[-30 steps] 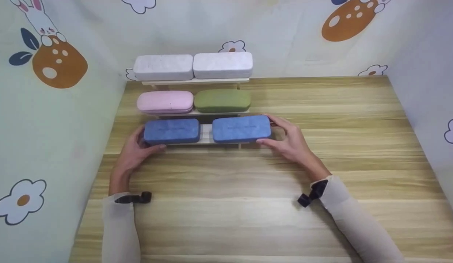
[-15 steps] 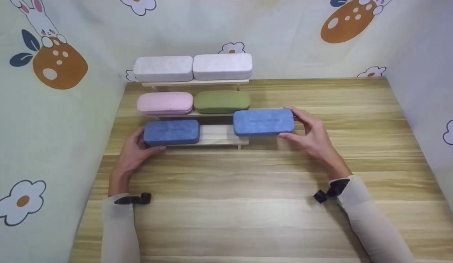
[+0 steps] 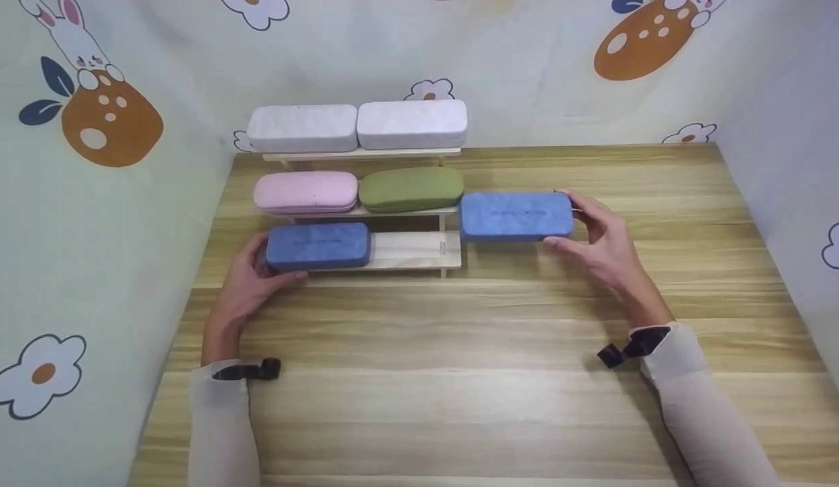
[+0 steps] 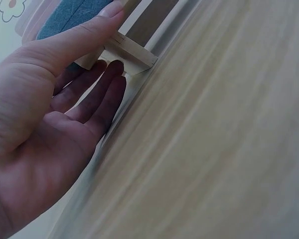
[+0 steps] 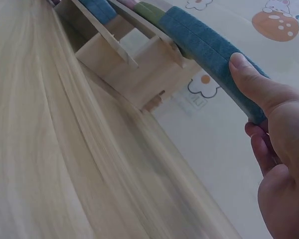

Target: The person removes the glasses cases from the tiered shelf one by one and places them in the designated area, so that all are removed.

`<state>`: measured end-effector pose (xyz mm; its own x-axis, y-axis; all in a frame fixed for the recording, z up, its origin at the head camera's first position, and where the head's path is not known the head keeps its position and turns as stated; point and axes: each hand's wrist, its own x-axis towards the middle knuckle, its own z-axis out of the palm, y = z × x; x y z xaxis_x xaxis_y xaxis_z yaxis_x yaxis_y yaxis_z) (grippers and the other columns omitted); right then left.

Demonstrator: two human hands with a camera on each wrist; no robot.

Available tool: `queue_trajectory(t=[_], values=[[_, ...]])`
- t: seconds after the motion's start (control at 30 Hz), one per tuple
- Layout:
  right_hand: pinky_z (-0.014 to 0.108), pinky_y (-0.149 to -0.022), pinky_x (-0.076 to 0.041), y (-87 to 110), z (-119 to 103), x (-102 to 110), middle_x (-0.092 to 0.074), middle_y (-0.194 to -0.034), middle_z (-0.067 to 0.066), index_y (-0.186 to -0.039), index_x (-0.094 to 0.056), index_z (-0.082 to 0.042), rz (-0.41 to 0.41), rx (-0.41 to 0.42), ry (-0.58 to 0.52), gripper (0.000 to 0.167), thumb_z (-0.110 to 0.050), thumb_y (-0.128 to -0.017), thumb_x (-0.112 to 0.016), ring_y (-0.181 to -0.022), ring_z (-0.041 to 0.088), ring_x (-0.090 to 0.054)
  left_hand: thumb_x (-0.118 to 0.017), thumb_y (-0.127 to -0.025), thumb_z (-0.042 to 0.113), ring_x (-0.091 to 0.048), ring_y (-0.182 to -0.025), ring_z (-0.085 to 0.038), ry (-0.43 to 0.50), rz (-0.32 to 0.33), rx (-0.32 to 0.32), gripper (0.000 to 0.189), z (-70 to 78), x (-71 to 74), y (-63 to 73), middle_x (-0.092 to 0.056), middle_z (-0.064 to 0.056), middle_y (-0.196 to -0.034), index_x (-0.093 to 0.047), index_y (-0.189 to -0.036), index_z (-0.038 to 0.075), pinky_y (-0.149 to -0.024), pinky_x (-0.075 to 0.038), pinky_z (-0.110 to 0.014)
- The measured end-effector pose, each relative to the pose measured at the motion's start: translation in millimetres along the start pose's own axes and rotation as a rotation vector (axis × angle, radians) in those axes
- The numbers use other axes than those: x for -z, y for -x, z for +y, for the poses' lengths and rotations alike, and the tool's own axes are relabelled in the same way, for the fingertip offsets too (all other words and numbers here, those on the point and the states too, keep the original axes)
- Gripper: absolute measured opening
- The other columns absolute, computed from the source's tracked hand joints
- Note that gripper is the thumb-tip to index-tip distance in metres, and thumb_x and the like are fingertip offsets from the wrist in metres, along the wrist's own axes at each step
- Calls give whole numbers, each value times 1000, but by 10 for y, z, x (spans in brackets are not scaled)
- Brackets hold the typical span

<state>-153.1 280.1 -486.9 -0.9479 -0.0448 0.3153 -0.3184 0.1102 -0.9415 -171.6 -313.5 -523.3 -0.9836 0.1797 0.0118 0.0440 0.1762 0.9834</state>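
My right hand (image 3: pixel 605 240) grips the right end of a blue glasses case (image 3: pixel 515 215), thumb on its front side. The right wrist view shows this blue case (image 5: pixel 207 50) in the air beyond the end of the wooden tiered rack (image 3: pixel 419 251). A second blue glasses case (image 3: pixel 318 245) sits on the left of the bottom tier. My left hand (image 3: pixel 247 281) holds its left end. In the left wrist view the thumb (image 4: pixel 84 40) lies along the case's front, and the other fingers (image 4: pixel 102 102) curl beside the rack's end; the index finger is mostly hidden.
On the middle tier lie a pink glasses case (image 3: pixel 306 189) and a green glasses case (image 3: pixel 411 188). Two white cases, the left one (image 3: pixel 302 128) and the right one (image 3: pixel 413 124), fill the top tier. Patterned walls enclose the wooden tabletop (image 3: pixel 419 379).
My right hand has lifted the right blue case off the bottom tier and carried it right, past the rack's end. My left hand and its case have stayed in place.
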Motion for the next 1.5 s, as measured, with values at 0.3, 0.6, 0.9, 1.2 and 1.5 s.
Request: queue_trajectory(t=[0.3,0.6,0.9,1.2,1.5], values=[[23,-118,-48,-39,8,182,-65,-150,14,-151,-60,2,64,-5,-29,78,17,-79,-87,-132,23,-62,-95,-82,2,-50,-149,-12,-13,4,15,92,-28,-1,0,-55,-12,-159,-45,-159,10,-120,-41,-11],[23,-117,-51,-110,120,266,-59,-156,17,-155,-58,-7,111,-85,49,79,5,-84,-90,-133,22,-62,-96,-82,10,-46,-154,-17,-77,7,28,93,-10,28,10,-53,-10,-162,-46,-160,15,-120,-40,-10],[23,-116,-52,-341,336,232,-58,-158,15,-159,-54,-11,76,-154,171,82,-13,-86,-94,-134,23,-63,-96,-82,9,-45,-156,-19,-66,10,31,92,-11,27,7,-54,-11,-162,-47,-159,14,-121,-40,-11],[39,-123,-49,-707,588,158,-63,-152,21,-157,-55,-4,14,-146,285,79,-9,-87,-92,-138,33,-62,-94,-81,-1,-50,-151,-14,-2,20,23,92,-29,1,15,-56,-11,-157,-46,-159,8,-122,-41,-14],[38,-121,-50,-949,692,120,-66,-151,17,-160,-52,-7,4,-202,371,86,-29,-88,-94,-137,28,-64,-95,-82,6,-51,-148,-15,-49,17,12,91,-24,9,10,-57,-10,-158,-47,-160,12,-122,-40,-13]])
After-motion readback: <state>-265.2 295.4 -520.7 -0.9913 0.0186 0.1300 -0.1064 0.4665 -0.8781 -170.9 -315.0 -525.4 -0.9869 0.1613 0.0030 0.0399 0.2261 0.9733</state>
